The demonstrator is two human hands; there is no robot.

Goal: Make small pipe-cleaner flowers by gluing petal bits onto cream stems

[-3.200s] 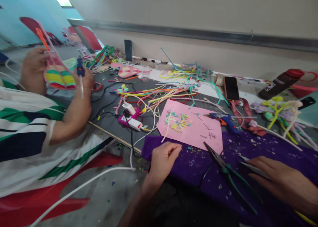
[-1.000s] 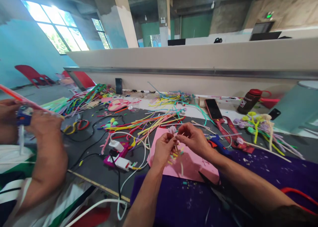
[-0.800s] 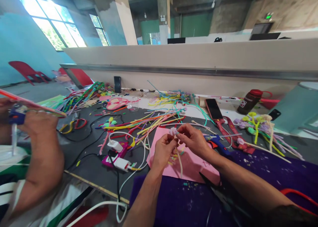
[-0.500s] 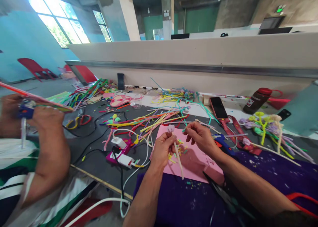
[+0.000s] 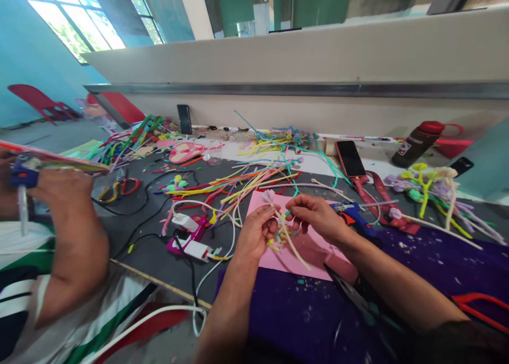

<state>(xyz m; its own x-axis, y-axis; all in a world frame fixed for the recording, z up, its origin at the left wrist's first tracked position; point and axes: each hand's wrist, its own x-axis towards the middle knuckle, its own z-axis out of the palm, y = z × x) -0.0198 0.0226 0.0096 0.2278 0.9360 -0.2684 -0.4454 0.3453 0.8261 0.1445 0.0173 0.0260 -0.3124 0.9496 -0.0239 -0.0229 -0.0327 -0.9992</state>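
Note:
My left hand (image 5: 257,230) is closed in a pinch on a cream pipe-cleaner stem (image 5: 296,250) topped by a pale lilac flower (image 5: 269,196). Just to the right, my right hand (image 5: 312,215) pinches a small teal piece (image 5: 288,213) against or very near the stem; whether they touch is unclear. Both hands are over a pink sheet (image 5: 306,260) scattered with small yellow and green bits. A blue glue gun (image 5: 353,215) lies right of the sheet, partly behind my right forearm.
Pipe cleaners (image 5: 238,186) spread across the table behind my hands. Chargers on a purple power strip (image 5: 191,239) sit left. Pliers (image 5: 350,289) lie by my right forearm. At far left, a person's hand (image 5: 66,186) holds another glue gun (image 5: 26,173).
My right hand has moved left and down to the stem, bringing the teal piece close to it. The stem now slants more to the right. The camera view has tilted downward.

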